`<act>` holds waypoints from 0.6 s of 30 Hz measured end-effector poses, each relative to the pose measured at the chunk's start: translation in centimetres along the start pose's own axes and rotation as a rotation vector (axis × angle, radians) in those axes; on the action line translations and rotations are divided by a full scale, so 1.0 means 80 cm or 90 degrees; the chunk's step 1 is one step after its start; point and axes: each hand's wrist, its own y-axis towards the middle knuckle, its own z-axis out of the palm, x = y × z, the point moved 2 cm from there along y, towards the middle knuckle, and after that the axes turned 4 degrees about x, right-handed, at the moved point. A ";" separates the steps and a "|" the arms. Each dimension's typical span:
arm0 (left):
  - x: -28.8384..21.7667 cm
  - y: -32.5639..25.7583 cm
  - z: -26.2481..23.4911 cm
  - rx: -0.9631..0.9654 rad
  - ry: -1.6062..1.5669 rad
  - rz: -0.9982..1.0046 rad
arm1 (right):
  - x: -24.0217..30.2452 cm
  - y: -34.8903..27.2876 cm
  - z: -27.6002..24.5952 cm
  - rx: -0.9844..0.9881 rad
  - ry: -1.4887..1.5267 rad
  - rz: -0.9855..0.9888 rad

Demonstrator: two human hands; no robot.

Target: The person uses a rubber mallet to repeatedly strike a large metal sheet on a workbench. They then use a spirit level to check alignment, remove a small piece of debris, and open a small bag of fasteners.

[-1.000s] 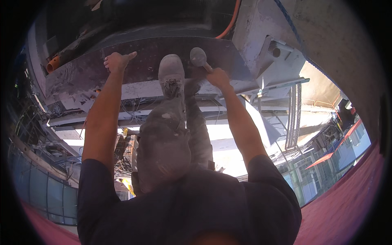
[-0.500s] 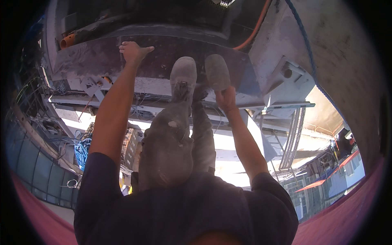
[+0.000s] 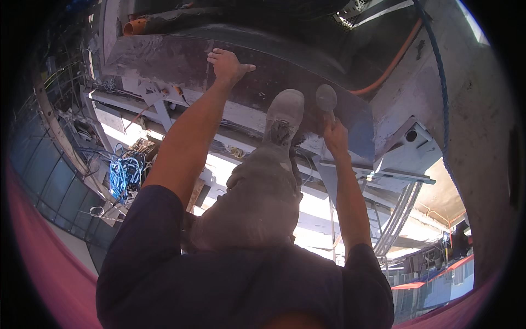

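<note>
My left hand (image 3: pixel 227 66) lies flat on a dark, dusty board (image 3: pixel 164 50), thumb stretched out to the right and fingers apart. To its right, my right hand (image 3: pixel 336 136) is closed round the handle of a grey trowel-like tool (image 3: pixel 326 97). The tool has an oval head, held over the board's right part; whether it touches the board I cannot tell. Between my hands a dust-covered boot (image 3: pixel 285 109) stands at the board's near edge, below my bent, dusty knee. My other foot is mostly hidden behind that leg.
An orange pipe end (image 3: pixel 135 27) sits far left, and an orange hose (image 3: pixel 392 66) curves far right beside a blue rope (image 3: pixel 438 82). Tangled blue cable (image 3: pixel 127 172) lies lower left. A grey metal bracket (image 3: pixel 408 142) and a ladder-like frame (image 3: pixel 399 219) stand right, above a bright drop.
The view has turned, so the board and boot appear farther right. The tool in my right hand has moved away from the boot and shows smaller. My left hand remains flat on the board.
</note>
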 end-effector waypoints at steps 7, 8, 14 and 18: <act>0.002 -0.003 0.007 -0.037 0.025 0.001 | 0.018 -0.012 -0.012 0.062 -0.024 -0.016; -0.005 -0.011 -0.006 -0.013 -0.002 -0.019 | 0.031 -0.008 -0.022 0.074 -0.040 -0.004; 0.009 -0.043 -0.005 -0.048 -0.169 -0.015 | 0.130 -0.009 -0.038 0.100 -0.034 -0.088; 0.048 -0.069 0.027 -0.046 -0.243 -0.056 | 0.195 0.028 -0.018 0.165 -0.132 -0.207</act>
